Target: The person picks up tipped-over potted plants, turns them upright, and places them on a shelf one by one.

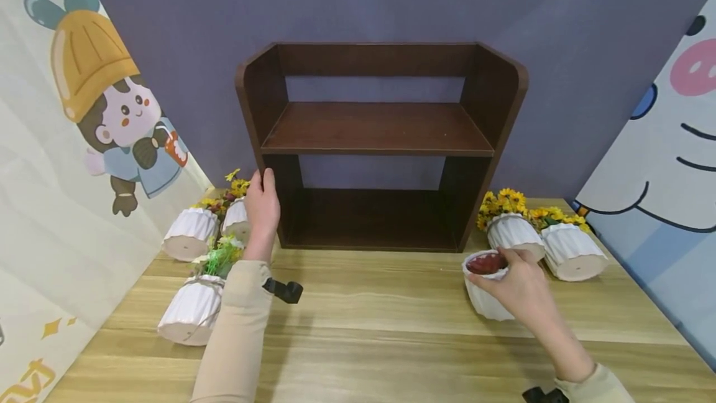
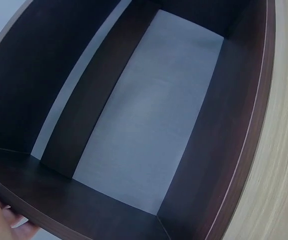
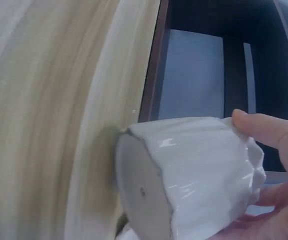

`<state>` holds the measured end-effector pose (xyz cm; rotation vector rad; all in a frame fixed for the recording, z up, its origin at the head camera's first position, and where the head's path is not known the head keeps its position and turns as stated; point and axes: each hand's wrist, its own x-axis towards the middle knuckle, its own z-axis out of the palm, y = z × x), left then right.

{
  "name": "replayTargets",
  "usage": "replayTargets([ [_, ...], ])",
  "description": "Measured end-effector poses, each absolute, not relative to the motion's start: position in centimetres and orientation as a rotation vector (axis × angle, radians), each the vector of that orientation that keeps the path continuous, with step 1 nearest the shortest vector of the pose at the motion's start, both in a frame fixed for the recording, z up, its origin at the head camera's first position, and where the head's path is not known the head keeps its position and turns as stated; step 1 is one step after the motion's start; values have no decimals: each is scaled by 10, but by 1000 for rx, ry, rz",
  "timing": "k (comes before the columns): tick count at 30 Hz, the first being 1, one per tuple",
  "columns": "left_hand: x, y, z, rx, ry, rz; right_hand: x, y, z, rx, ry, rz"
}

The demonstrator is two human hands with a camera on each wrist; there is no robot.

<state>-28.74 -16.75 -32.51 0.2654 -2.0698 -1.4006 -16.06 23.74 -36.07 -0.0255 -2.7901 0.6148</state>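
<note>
A dark brown two-tier shelf point(image 1: 380, 129) stands at the back of the wooden table. My left hand point(image 1: 263, 204) is at the outer face of its left side panel, with the fingers pointing up. In the left wrist view, the fingertips of that hand point(image 2: 3, 225) show right behind the panel's edge. At the shelf's front right, my right hand point(image 1: 523, 285) grips a white ruffled flowerpot point(image 1: 485, 300) by its rim, thumb on the near side. The pot is tilted, and reddish-brown shows inside its mouth. Its pale base shows a small hole in the right wrist view.
On the left, white pots with yellow flowers point(image 1: 190, 235) and one with green sprigs point(image 1: 192, 310) lie tipped over. Two more flower pots point(image 1: 573, 254) lie on the right, close behind my right hand. Printed cloth walls point(image 1: 660, 154) flank the table point(image 1: 363, 341).
</note>
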Motion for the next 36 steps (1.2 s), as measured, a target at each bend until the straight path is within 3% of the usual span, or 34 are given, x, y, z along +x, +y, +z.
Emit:
replayTargets([
  [15,-287,-164,-325,259,-2067,-1373,-145,241,-385,-144,-2508,762],
  [22,-287,-165,-326,263,-2059,-1392,-136,244,-390,-251,-2550,852],
  [36,-287,-165,-326,260,-2065,-1419,-132,258,-385,-209,-2781,835],
])
